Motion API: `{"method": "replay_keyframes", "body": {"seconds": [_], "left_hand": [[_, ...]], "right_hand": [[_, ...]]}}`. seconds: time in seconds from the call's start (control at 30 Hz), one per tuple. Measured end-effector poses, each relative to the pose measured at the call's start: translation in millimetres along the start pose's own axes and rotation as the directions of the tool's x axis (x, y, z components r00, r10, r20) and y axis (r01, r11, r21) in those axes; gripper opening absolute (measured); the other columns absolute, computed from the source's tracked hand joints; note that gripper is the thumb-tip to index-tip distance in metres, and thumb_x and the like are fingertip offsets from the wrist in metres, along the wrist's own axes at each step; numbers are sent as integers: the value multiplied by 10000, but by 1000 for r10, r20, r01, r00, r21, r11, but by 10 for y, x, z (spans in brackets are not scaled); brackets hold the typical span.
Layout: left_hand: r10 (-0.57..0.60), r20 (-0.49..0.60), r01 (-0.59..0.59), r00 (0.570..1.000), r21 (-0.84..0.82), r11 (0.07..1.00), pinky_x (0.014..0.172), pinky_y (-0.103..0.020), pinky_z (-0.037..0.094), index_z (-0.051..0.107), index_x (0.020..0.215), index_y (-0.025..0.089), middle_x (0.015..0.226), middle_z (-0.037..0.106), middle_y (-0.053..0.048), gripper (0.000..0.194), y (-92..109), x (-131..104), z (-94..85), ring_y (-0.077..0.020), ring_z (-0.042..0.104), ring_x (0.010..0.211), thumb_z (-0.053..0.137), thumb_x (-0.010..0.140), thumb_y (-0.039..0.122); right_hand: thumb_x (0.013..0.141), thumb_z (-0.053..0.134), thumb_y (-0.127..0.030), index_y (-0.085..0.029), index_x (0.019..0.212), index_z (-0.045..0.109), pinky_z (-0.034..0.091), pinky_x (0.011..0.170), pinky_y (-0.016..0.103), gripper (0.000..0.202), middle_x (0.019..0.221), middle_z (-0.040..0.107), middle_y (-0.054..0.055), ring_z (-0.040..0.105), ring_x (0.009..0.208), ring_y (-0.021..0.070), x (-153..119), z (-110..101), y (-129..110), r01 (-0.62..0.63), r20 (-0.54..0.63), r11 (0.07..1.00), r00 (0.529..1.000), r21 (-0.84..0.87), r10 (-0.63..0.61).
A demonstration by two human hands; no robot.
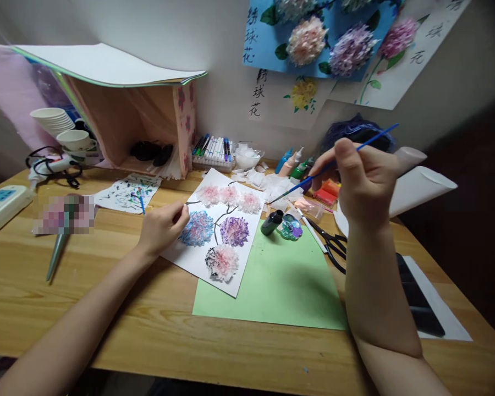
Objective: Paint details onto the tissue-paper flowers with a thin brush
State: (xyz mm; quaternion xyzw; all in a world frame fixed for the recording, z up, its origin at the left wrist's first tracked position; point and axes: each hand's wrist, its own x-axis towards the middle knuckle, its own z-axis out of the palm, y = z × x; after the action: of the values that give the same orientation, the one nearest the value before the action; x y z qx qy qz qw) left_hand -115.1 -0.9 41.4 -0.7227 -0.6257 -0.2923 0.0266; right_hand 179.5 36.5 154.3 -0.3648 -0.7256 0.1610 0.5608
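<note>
My right hand (365,176) is raised over the right side of the table, fingers closed on a thin blue paintbrush (325,171). The brush slants down to the left, its dark tip near the upper right edge of a white sheet (226,280). Several fluffy paper flowers in pink, blue and purple sit on that sheet, joined by dark painted stems; the lowest flower (223,263) has black streaks. My left hand (163,228) rests curled at the sheet's left edge, its inner fingers partly hidden. A small black bottle (271,222), open at the top, lies tilted beside a paint-smeared palette (291,227).
Green paper (289,291) lies partly under the white sheet. Black scissors (336,247) and a dark flat device (416,297) are at right. Behind are paint bottles (299,169), markers (212,151) and a box (140,121); a paint-marked paper (127,192) lies at left.
</note>
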Motion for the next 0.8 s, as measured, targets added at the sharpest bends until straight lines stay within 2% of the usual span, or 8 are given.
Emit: {"method": "replay_keyframes", "body": {"seconds": [0.07,0.13,0.17,0.23,0.3,0.37,0.43,0.8], "left_hand": [[9,-3,-9,1000,-1,1000,533,-259,246,408,556,188,506,434,19,326,-2,-3,9,-110,371,485,403,864,297],[21,-11,-21,1000,-9,1000,530,-257,247,423,557,185,508,449,19,318,-4,-5,17,-106,369,482,411,859,283],[27,-16,-28,1000,-15,999,528,-257,247,429,558,184,508,452,20,314,-5,-5,20,-104,367,479,414,857,278],[42,-28,-43,999,-28,999,522,-256,243,439,558,182,506,456,21,312,-5,-7,27,-101,363,472,419,857,273],[56,-38,-57,998,-36,998,517,-259,236,447,558,181,507,465,20,316,-2,-11,33,-101,360,469,423,860,273],[62,-37,-63,997,-40,997,517,-261,234,457,560,179,513,480,17,319,4,-18,39,-101,364,471,424,863,274],[63,-29,-65,998,-47,997,521,-260,238,464,562,178,516,489,14,320,11,-26,42,-102,371,475,425,864,274],[71,-66,-75,995,-62,995,516,-263,226,475,566,173,515,501,11,310,17,-40,63,-103,389,478,429,860,260]], "right_hand": [[913,463,-352,-208,641,580,384,441,280,329,603,587,10,515,448,99,-60,95,-75,11,66,998,998,66,-16],[928,435,-323,-207,680,584,418,519,279,312,592,580,-3,535,500,104,-129,219,-136,43,233,997,971,72,-59],[933,422,-313,-204,698,584,425,557,279,306,590,579,-5,541,528,108,-164,288,-159,84,336,995,937,52,-96],[934,409,-293,-195,710,574,420,599,276,295,594,574,0,535,572,114,-228,423,-191,217,520,976,832,15,-193],[930,403,-266,-185,702,558,404,592,266,287,614,568,12,514,589,116,-284,541,-203,337,626,941,729,25,-278],[931,387,-245,-179,705,550,392,587,260,286,612,557,17,499,599,120,-330,624,-198,374,669,926,674,58,-314],[932,378,-236,-173,727,552,388,593,258,276,622,560,21,498,613,123,-365,671,-183,358,691,930,653,81,-311],[931,395,-234,-156,741,558,374,612,256,263,651,565,28,489,642,124,-453,755,-145,286,757,954,603,90,-252]]}}
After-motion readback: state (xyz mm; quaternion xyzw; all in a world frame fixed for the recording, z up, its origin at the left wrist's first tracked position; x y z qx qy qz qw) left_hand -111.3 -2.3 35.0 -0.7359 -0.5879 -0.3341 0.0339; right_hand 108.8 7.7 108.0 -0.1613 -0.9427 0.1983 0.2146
